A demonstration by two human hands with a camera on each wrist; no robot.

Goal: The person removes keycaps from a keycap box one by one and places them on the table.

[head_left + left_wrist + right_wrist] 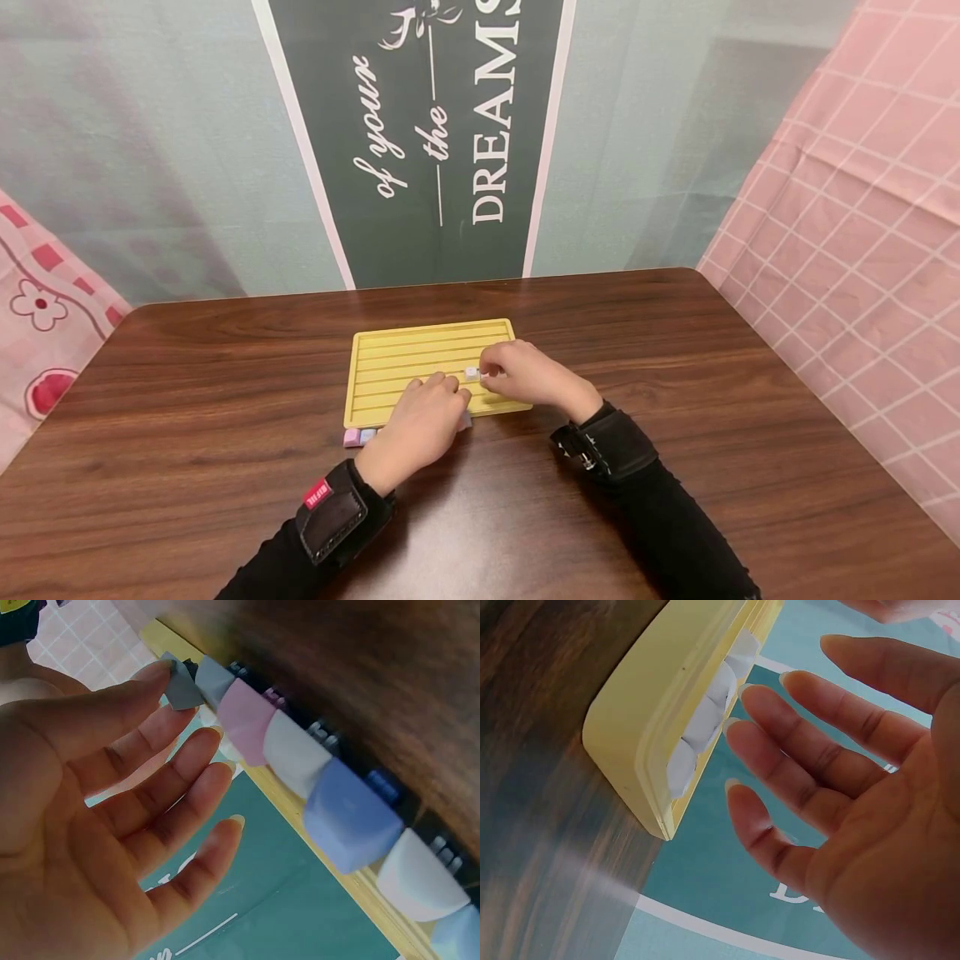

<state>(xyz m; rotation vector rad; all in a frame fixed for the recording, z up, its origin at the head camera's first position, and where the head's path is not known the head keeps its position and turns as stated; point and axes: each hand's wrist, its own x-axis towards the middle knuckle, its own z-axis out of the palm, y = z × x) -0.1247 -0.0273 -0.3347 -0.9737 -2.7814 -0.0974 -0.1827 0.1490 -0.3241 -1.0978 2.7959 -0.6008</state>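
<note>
My left hand [426, 417] is at the front edge of a ridged yellow tray [397, 358]. In the left wrist view its thumb and index finger pinch a grey keycap [182, 686] at the end of a row. Along that row stand a pink keycap [246, 720], a blue keycap [351, 814] and pale ones. Over the tray's right part, my right hand [528, 375] is beside a white keycap [471, 374]. Its loosely bent fingers are apart in the right wrist view, close to several white keycaps [703, 724] lined up in the tray.
The brown wooden table [225, 375] carries the tray and the keycap row. Behind it hangs a teal curtain [637, 125] with a dark lettered panel. Pink checked cloth [862, 208] hangs at the right, and flowered pink cloth [45, 317] at the left.
</note>
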